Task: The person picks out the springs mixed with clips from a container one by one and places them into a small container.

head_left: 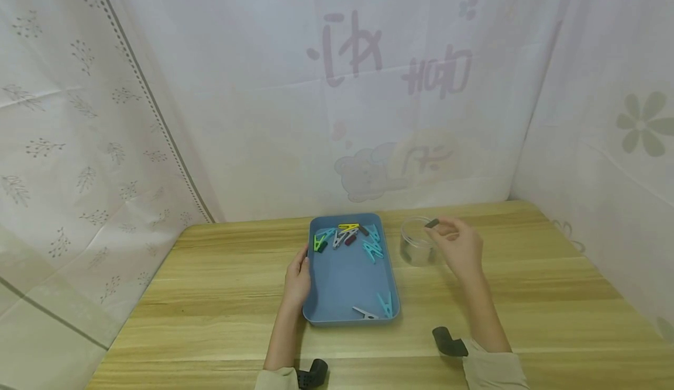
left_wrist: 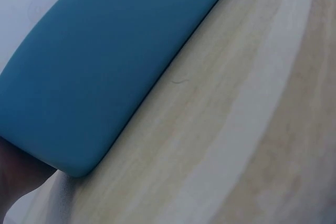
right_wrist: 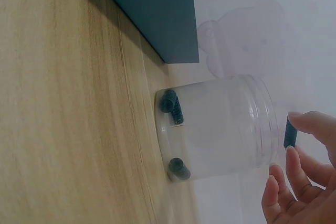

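On the bench (head_left: 226, 302) sits a blue tray (head_left: 344, 285), its left wall touched by the left hand (head_left: 298, 282), whose grip cannot be told. Right of the tray stands a clear jar (head_left: 416, 254), and there the right hand (head_left: 460, 247) pinches a dark green ridged piece (right_wrist: 291, 132) at the jar's mouth; inside the tray, colored clothespins (head_left: 372, 249) lie mostly toward its far end, two at its near right corner.
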The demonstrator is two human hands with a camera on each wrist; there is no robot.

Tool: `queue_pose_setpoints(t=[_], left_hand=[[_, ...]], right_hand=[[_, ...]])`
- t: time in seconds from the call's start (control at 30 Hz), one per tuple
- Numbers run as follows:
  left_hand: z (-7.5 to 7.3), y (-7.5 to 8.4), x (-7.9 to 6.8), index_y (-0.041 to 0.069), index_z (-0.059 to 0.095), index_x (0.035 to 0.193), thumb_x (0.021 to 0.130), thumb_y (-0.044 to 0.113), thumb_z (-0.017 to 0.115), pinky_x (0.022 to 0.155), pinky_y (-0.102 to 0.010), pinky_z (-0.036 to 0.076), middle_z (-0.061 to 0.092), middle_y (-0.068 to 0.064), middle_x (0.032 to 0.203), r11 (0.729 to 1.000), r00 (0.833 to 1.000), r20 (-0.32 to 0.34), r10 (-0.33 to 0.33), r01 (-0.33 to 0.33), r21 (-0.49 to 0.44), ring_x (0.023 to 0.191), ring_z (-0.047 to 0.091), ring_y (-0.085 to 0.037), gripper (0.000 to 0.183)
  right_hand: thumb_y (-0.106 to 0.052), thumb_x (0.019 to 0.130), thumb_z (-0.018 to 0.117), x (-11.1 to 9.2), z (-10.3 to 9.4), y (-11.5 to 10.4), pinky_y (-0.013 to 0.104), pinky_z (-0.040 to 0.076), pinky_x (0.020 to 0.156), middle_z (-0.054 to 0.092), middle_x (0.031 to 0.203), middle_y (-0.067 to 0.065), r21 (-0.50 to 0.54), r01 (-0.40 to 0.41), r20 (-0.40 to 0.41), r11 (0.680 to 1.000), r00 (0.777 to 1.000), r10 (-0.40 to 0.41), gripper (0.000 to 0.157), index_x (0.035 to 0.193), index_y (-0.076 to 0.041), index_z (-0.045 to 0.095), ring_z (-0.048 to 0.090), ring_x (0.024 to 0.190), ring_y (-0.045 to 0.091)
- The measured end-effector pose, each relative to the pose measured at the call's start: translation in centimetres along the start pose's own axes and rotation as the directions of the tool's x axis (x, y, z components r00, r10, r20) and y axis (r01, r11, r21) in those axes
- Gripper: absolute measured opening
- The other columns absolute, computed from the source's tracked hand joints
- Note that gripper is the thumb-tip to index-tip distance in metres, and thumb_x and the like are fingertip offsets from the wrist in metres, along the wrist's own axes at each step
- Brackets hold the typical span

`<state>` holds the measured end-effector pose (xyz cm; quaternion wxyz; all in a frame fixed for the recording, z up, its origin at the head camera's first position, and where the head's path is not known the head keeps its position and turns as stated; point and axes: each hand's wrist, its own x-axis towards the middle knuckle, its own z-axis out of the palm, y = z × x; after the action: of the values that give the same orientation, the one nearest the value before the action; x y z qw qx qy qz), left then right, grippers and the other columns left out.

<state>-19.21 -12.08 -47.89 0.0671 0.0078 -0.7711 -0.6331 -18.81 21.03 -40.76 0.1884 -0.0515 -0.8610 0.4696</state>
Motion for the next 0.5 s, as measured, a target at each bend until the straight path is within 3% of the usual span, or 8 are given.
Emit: queue_pose_setpoints(t=[0.17,0.3,0.5], left_hand=[[-0.10,0.07,-0.03,-0.013,0.038,0.156,0.112,0.000,0.035,0.128,-0.061,0.024,0.036,-0.031,0.164,1.000,1.000,0.004,0.007,-0.007,-0.005,0.156,0.027,-0.048,0.046],[-0.11,0.02,-0.02,-0.012,0.039,0.156,0.112,0.001,0.036,0.128,-0.061,0.024,0.037,-0.031,0.164,1.000,1.000,0.002,0.006,-0.006,-0.004,0.156,0.027,-0.048,0.046],[-0.05,0.02,-0.04,-0.011,0.039,0.157,0.113,0.002,0.035,0.129,-0.061,0.024,0.037,-0.030,0.164,1.000,1.000,-0.003,-0.007,0.007,0.003,0.157,0.027,-0.047,0.046]], right_hand=[[-0.023,0.099,0.075,0.04,0.08,0.40,0.017,0.051,0.068,0.073,0.111,0.029,-0.011,0.008,0.015,1.000,1.000,-0.008,0.045,0.131,0.008,0.066,0.071,0.091,0.034],[-0.023,0.099,0.076,0.10,0.18,0.69,0.018,0.051,0.065,0.072,0.104,0.027,-0.021,0.017,0.017,1.000,1.000,-0.017,0.045,0.130,0.008,0.067,0.069,0.085,0.029],[-0.023,0.099,0.075,0.06,0.26,0.83,0.019,0.051,0.063,0.072,0.105,0.031,-0.017,0.019,0.027,1.000,0.999,-0.019,0.044,0.130,0.007,0.067,0.070,0.088,0.038]])
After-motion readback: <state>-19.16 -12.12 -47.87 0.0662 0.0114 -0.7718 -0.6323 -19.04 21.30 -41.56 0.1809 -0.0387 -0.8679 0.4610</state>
